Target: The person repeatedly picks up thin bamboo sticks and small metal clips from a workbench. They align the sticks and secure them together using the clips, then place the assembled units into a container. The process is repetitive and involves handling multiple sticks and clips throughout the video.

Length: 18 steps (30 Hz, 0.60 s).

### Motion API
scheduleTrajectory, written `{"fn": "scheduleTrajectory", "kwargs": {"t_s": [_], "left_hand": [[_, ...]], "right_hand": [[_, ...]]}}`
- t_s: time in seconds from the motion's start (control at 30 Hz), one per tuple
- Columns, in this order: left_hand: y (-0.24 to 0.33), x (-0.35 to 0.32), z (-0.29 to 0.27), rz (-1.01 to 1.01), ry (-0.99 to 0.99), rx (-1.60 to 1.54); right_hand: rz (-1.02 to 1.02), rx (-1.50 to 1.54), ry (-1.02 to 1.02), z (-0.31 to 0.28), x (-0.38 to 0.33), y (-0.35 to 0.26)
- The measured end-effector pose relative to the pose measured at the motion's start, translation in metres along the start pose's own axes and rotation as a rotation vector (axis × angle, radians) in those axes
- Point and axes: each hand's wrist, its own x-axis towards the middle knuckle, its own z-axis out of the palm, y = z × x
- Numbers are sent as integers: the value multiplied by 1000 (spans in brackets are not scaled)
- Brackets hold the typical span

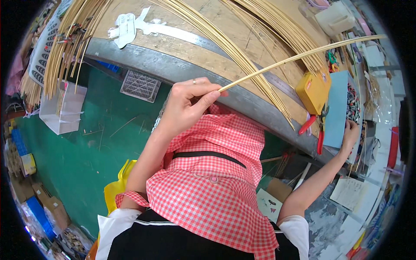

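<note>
- Stick, long, slender, pale yellow and bamboo-like (299, 56), crosses above the wooden surface with a grey metal edge (125, 54); its long axis slants from near left to far right, bowing gently.
- Left hand (186, 104): grip pinched on the stick's near-left end.
- Right hand (350, 135): fingers at small multicoloured pieces (353, 102); cannot tell whether its grip holds any.
- Work seems underway: one stick is lifted; what remains is unclear, though loose pale sticks (208, 32) lie beyond.

A slim, pale-tan stick (303, 54), slightly bowed, slants over the table (147, 61), its left end by the near edge. Small red and dark pieces (352, 104) lie in a light-blue box (337, 115) toward the right end.
</note>
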Motion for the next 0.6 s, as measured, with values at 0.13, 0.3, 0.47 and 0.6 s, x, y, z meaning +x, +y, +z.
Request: {"fn": "scheduleTrajectory", "kwargs": {"t_s": [0.13, 0.3, 0.47, 0.6], "left_hand": [[-3, -1, 1, -11, 3, -3], [-8, -1, -1, -10, -5, -11], [-12, -1, -3, 3, 1, -13], [-11, -1, -2, 0, 3, 2]], "right_hand": [[58, -135, 235, -14, -8, -37], [114, 413, 291, -13, -9, -21], [207, 800, 100, -13, -12, -20], [218, 888, 139, -11, -11, -8]]}}
